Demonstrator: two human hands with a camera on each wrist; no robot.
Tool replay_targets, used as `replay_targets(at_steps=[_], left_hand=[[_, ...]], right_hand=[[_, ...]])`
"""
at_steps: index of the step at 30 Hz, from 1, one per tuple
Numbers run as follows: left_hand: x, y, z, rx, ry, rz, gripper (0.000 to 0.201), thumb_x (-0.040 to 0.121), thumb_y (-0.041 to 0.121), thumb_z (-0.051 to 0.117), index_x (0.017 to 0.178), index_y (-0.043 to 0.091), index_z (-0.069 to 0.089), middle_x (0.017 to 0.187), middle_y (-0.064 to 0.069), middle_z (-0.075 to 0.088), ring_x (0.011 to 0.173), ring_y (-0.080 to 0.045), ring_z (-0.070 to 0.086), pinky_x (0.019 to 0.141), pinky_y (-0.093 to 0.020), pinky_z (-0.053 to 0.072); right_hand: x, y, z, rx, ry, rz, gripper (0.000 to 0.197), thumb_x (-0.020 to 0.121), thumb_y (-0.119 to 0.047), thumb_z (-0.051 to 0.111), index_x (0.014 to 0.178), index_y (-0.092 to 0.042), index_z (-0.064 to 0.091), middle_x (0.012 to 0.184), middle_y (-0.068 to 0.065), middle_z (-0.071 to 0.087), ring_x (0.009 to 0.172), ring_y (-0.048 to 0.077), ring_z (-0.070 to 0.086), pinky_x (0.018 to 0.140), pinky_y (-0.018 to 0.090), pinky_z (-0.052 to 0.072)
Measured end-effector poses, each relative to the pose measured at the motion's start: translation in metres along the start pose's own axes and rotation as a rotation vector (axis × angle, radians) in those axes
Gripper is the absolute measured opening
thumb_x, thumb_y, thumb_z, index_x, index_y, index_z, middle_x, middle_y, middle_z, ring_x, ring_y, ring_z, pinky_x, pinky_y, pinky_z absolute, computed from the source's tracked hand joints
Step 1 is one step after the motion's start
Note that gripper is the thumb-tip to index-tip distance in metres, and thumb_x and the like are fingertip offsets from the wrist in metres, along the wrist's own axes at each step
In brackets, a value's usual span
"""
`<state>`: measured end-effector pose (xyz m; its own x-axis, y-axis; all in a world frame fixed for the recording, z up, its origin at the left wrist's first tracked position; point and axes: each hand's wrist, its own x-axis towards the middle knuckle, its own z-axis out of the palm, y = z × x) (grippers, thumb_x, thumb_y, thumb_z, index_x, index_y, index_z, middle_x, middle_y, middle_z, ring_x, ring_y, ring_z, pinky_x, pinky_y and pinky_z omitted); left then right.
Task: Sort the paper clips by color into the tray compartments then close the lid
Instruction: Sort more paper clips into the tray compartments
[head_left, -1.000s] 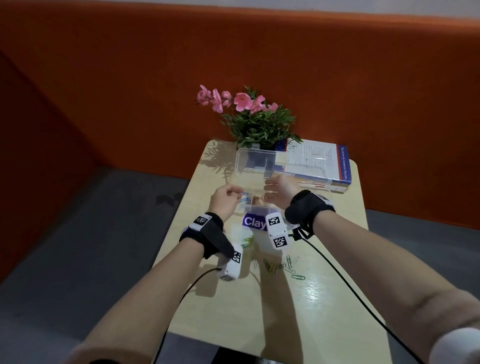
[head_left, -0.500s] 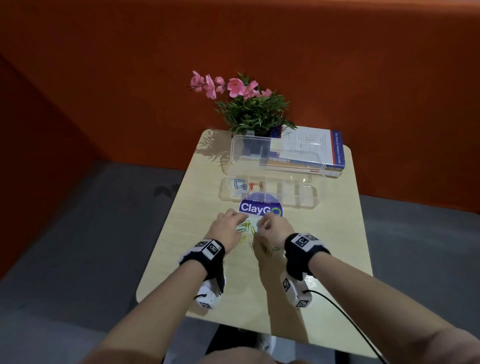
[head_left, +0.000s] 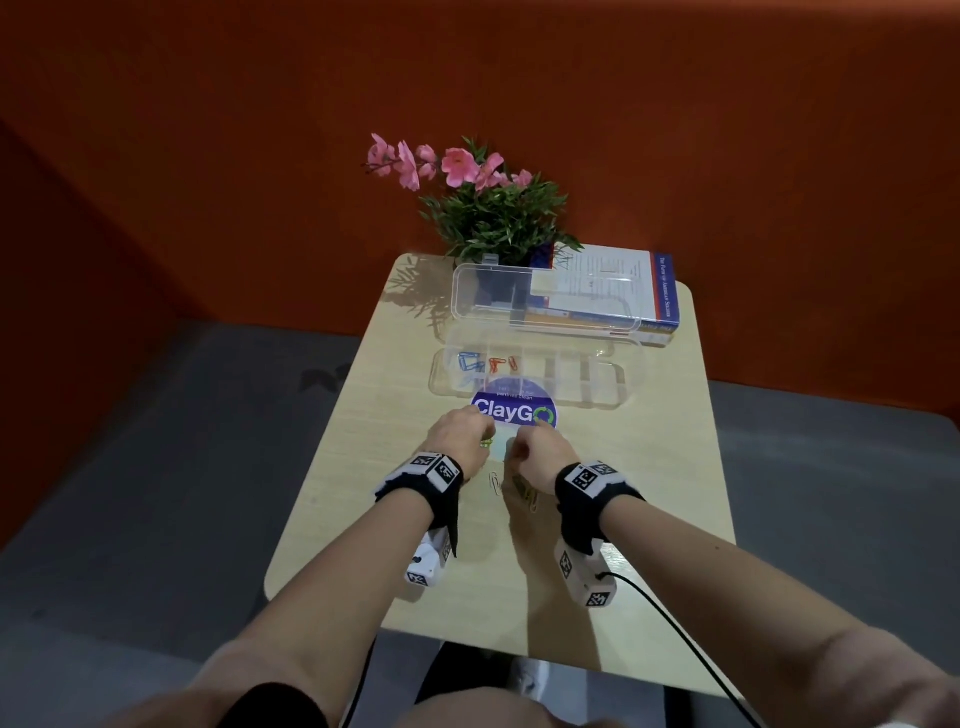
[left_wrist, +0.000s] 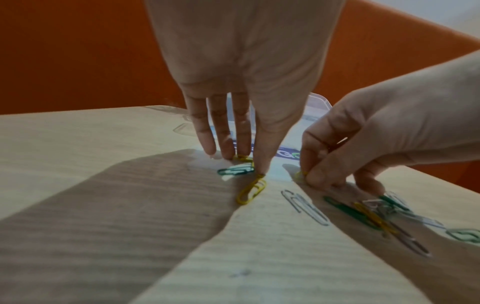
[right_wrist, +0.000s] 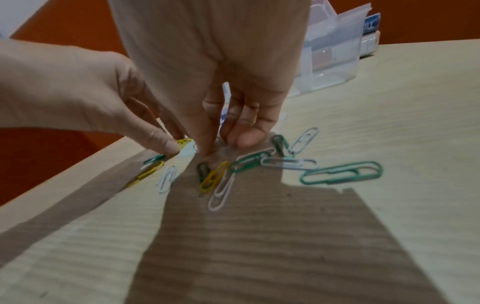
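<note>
Yellow, green and white paper clips (right_wrist: 233, 170) lie loose on the pale wood worktop (head_left: 649, 467), just in front of the round ClayGo sticker (head_left: 514, 413). Left hand (head_left: 460, 441) has its fingertips down on a yellow clip (left_wrist: 242, 158), beside a green one; whether the grip has closed on it cannot be told. Right hand (head_left: 540, 457) pinches another yellow clip (left_wrist: 300, 174) against the surface. Behind them the clear tray (head_left: 618, 389) stands with its lid (head_left: 467, 291) raised (blue and red clips sit in its two leftmost compartments)
</note>
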<state>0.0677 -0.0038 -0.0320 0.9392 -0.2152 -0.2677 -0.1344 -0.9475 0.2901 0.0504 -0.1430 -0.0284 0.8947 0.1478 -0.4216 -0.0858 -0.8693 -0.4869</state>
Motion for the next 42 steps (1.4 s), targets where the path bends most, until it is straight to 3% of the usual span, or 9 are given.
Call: replay_targets(at_steps=[5,10,14,18,22,26,33,38,42], left_hand=[[0.002,0.006,-0.004,0.025,-0.029,-0.024,0.023,0.088,0.007,0.059,0.109,0.016,0.064,0.116,-0.006,0.065,0.108,-0.027,0.061,0.09,-0.036,0.051],[0.004,0.007,-0.008,-0.037,-0.099,-0.024,0.025,0.085,0.0,0.056,0.104,0.015,0.06,0.113,-0.008,0.063,0.102,-0.028,0.06,0.083,-0.036,0.049],[0.006,0.003,-0.013,-0.137,-0.113,-0.038,0.023,0.081,-0.004,0.057,0.093,0.016,0.057,0.107,-0.01,0.063,0.097,-0.03,0.061,0.079,-0.037,0.051],[0.006,-0.002,-0.018,-0.321,-0.037,-0.1,0.019,0.079,-0.002,0.062,0.088,0.014,0.058,0.092,-0.009,0.067,0.088,-0.028,0.065,0.077,-0.038,0.056],[-0.001,-0.001,-0.024,-0.504,0.109,-0.162,0.011,0.081,0.006,0.063,0.089,0.014,0.064,0.078,-0.001,0.061,0.079,-0.025,0.062,0.074,-0.037,0.057],[-0.009,-0.003,-0.035,-0.676,0.116,-0.203,0.014,0.091,0.006,0.057,0.098,0.009,0.069,0.081,-0.004,0.061,0.079,-0.021,0.067,0.072,-0.038,0.06],[-0.024,-0.011,-0.027,-0.863,0.02,-0.307,0.016,0.092,0.01,0.045,0.084,0.015,0.058,0.084,-0.004,0.06,0.065,-0.019,0.058,0.062,-0.033,0.048],[-0.036,-0.01,-0.004,-0.805,-0.055,-0.376,0.023,0.089,0.015,0.04,0.072,0.018,0.055,0.075,-0.005,0.056,0.062,-0.02,0.045,0.061,-0.03,0.034],[-0.041,-0.015,0.004,-0.37,-0.121,-0.293,0.018,0.089,0.034,0.053,0.077,0.022,0.048,0.086,-0.003,0.058,0.081,-0.024,0.053,0.071,-0.031,0.041]], right_hand=[[-0.004,0.012,-0.013,0.259,0.159,0.087,0.005,0.082,-0.011,0.056,0.08,-0.013,0.06,0.086,0.008,0.064,0.079,0.023,0.056,0.07,0.026,0.042],[-0.013,0.034,-0.025,0.639,0.076,0.175,0.015,0.086,-0.017,0.062,0.101,-0.02,0.06,0.067,0.004,0.06,0.053,0.014,0.051,0.047,0.019,0.039],[-0.02,0.047,-0.023,0.884,0.062,0.261,0.015,0.087,-0.001,0.052,0.074,-0.009,0.056,0.074,0.017,0.068,0.053,0.021,0.052,0.049,0.026,0.041],[-0.03,0.046,-0.019,1.054,0.04,0.317,0.01,0.082,-0.003,0.051,0.073,-0.002,0.056,0.06,0.013,0.055,0.046,0.02,0.044,0.046,0.023,0.035],[-0.033,0.036,-0.005,0.668,-0.09,0.195,0.012,0.076,-0.018,0.064,0.083,-0.008,0.063,0.067,0.001,0.062,0.056,0.014,0.048,0.048,0.021,0.034],[-0.036,0.03,0.008,0.109,-0.094,-0.007,0.028,0.076,-0.023,0.07,0.101,-0.016,0.059,0.104,0.005,0.069,0.093,0.023,0.064,0.076,0.026,0.047],[-0.039,0.023,0.004,-0.057,-0.047,-0.057,0.01,0.083,-0.01,0.054,0.09,-0.017,0.054,0.106,0.014,0.067,0.1,0.033,0.061,0.076,0.03,0.044],[-0.04,0.022,0.005,-0.087,-0.07,-0.074,0.023,0.081,-0.015,0.057,0.104,-0.012,0.054,0.106,0.015,0.066,0.098,0.033,0.061,0.08,0.037,0.05],[-0.041,0.018,0.009,-0.216,-0.061,-0.121,0.013,0.085,-0.012,0.05,0.097,-0.012,0.055,0.104,0.016,0.065,0.094,0.035,0.061,0.075,0.037,0.047]])
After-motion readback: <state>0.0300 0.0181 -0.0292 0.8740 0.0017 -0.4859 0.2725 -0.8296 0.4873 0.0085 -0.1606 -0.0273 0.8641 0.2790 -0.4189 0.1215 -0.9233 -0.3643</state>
